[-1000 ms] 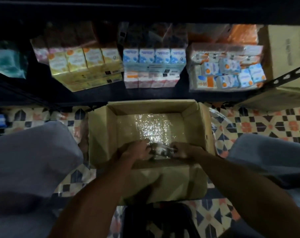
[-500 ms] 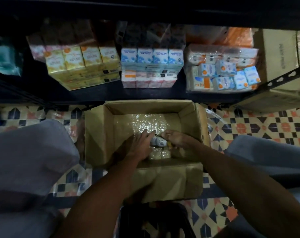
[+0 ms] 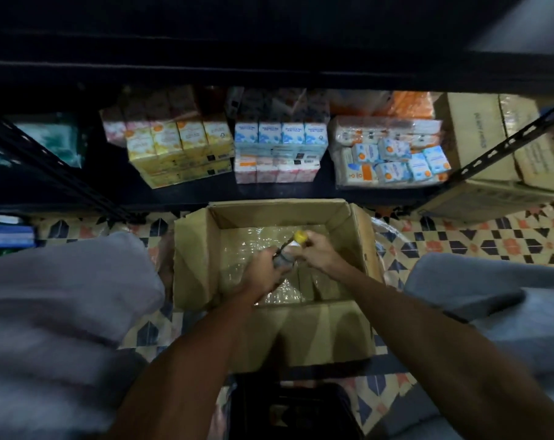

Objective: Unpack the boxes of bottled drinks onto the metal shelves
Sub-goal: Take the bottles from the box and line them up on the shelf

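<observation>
The bottle (image 3: 286,254), gripped between the curled fingers of the left hand (image 3: 263,273) and right hand (image 3: 317,253) over the box (image 3: 275,211), may be dropped if snagged by the shrink-wrap (image 3: 247,246) beneath them.

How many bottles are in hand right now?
1: a yellow-capped bottle above the open box, left hand round its lower end, right hand at the cap end. More may be hidden under the wrap in the box.

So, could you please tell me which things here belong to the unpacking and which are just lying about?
In the job: open box, yellow-capped bottle, left hand, right hand, metal shelf.
Lying about: yellow cartons, blue cartons, wrapped carton pack.
</observation>
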Demonstrator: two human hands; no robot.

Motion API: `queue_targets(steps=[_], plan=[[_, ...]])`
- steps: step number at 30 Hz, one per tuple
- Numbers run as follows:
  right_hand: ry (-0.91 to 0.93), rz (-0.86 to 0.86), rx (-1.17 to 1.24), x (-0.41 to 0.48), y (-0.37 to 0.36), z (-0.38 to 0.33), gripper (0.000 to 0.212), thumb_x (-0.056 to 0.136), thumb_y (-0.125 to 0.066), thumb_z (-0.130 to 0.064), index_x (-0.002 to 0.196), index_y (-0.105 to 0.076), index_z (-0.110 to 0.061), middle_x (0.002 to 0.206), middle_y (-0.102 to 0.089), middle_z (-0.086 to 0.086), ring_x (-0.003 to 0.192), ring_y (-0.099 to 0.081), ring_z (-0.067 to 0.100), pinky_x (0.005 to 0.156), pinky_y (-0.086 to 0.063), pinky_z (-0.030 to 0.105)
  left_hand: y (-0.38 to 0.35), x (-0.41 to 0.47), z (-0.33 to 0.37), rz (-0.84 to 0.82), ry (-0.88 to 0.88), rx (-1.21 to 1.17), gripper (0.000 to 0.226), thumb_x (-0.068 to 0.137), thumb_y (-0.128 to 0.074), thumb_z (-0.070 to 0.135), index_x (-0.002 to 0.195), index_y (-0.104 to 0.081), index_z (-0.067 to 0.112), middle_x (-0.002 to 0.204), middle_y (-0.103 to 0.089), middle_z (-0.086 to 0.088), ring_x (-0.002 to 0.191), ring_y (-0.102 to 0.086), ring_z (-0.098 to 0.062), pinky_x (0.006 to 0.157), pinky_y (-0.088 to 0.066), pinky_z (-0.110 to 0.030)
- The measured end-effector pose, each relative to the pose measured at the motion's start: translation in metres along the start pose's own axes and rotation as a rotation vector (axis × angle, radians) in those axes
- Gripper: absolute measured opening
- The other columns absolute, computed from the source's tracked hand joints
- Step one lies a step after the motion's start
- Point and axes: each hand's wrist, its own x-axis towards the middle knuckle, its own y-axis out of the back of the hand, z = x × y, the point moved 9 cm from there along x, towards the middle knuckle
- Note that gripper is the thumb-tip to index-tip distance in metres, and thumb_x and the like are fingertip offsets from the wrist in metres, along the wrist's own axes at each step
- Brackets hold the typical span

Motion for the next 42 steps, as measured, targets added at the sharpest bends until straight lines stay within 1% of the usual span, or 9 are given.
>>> queue_targets(steps=[6,11,14,18,22,27,35,39,42], plan=[[0.118,0.012,-0.042,-0.036,0.015,-0.071,0.012,0.083,-0.081,-0.011,0.088,-0.071,-0.015,0.083,-0.071,0.001,0.078,-0.066,0.015,0.073,-0.056,0.034,0.038,-0.015,0.04,-0.088,-0.027,0.002,0.039,0.085,-0.076,0.027,0.119,-0.061,0.018,0.109,-0.071,-0.002,0.097,-0.065,-0.02,0.088,-0.053,-0.036],[0.257,-0.006,-0.173,-0.072,0.035,-0.132,0.015,0.08,-0.085,-0.018,0.08,-0.071,-0.022,0.074,-0.07,-0.008,0.071,-0.063,0.001,0.07,-0.051,0.02,0.089,-0.023,0.088,-0.104,-0.156,0.076,0.031,0.083,-0.077,0.028,0.108,-0.066,0.014,0.102,-0.071,0.0,0.095,-0.066,-0.018,0.083,-0.054,-0.031],[0.356,0.039,-0.208,-0.094,0.051,-0.168,0.016,0.077,-0.087,-0.031,0.078,-0.072,-0.026,0.073,-0.067,-0.008,0.076,-0.06,0.005,0.078,-0.05,0.028,0.129,-0.031,0.132,-0.071,-0.286,0.033,0.022,0.082,-0.075,0.017,0.102,-0.066,0.022,0.096,-0.069,0.006,0.091,-0.066,-0.011,0.08,-0.055,-0.023],[0.455,0.099,-0.228,-0.126,0.078,-0.222,0.013,0.08,-0.085,-0.025,0.082,-0.073,-0.029,0.071,-0.07,-0.017,0.069,-0.061,-0.005,0.07,-0.047,0.017,0.191,-0.046,0.204,0.074,-0.485,0.022,0.005,0.087,-0.068,0.018,0.085,-0.064,0.02,0.084,-0.069,0.005,0.077,-0.067,-0.011,0.072,-0.058,-0.029],[0.56,0.164,-0.266,-0.157,0.102,-0.271,0.013,0.076,-0.088,-0.031,0.079,-0.075,-0.032,0.073,-0.072,-0.016,0.066,-0.06,-0.008,0.066,-0.045,0.02,0.242,-0.07,0.264,0.161,-0.621,0.073,0.014,0.087,-0.071,0.026,0.078,-0.066,0.017,0.076,-0.069,0.004,0.067,-0.063,-0.004,0.063,-0.051,-0.022],[0.662,0.194,-0.291,-0.188,0.123,-0.328,0.021,0.074,-0.088,-0.039,0.087,-0.078,-0.026,0.082,-0.076,0.003,0.075,-0.067,0.008,0.071,-0.051,0.033,0.286,-0.091,0.314,0.162,-0.744,0.146,0.007,0.088,-0.072,0.03,0.085,-0.07,0.024,0.077,-0.07,0.006,0.071,-0.064,-0.004,0.067,-0.052,-0.023],[0.831,0.282,-0.267,-0.238,0.157,-0.409,0.023,0.078,-0.087,-0.033,0.096,-0.079,-0.022,0.083,-0.077,-0.006,0.078,-0.068,-0.001,0.075,-0.053,0.026,0.34,-0.115,0.376,0.268,-0.892,0.202,0.018,0.096,-0.062,0.032,0.111,-0.071,0.026,0.092,-0.072,0.011,0.085,-0.065,0.0,0.077,-0.053,-0.025],[0.859,0.361,-0.206,-0.248,0.17,-0.438,0.022,0.078,-0.085,-0.033,0.097,-0.078,-0.023,0.084,-0.078,0.002,0.086,-0.074,0.018,0.086,-0.056,0.04,0.355,-0.116,0.39,0.32,-0.925,0.147,0.02,0.099,-0.058,0.026,0.118,-0.066,0.03,0.102,-0.071,0.011,0.094,-0.065,-0.004,0.085,-0.055,-0.032],[0.867,0.468,-0.195,-0.247,0.177,-0.453,0.027,0.078,-0.085,-0.037,0.1,-0.077,-0.024,0.082,-0.077,-0.001,0.083,-0.074,0.013,0.086,-0.058,0.043,0.366,-0.112,0.393,0.36,-0.907,0.141,0.026,0.101,-0.053,0.023,0.123,-0.059,0.036,0.109,-0.069,0.011,0.1,-0.063,-0.004,0.09,-0.054,-0.038]])
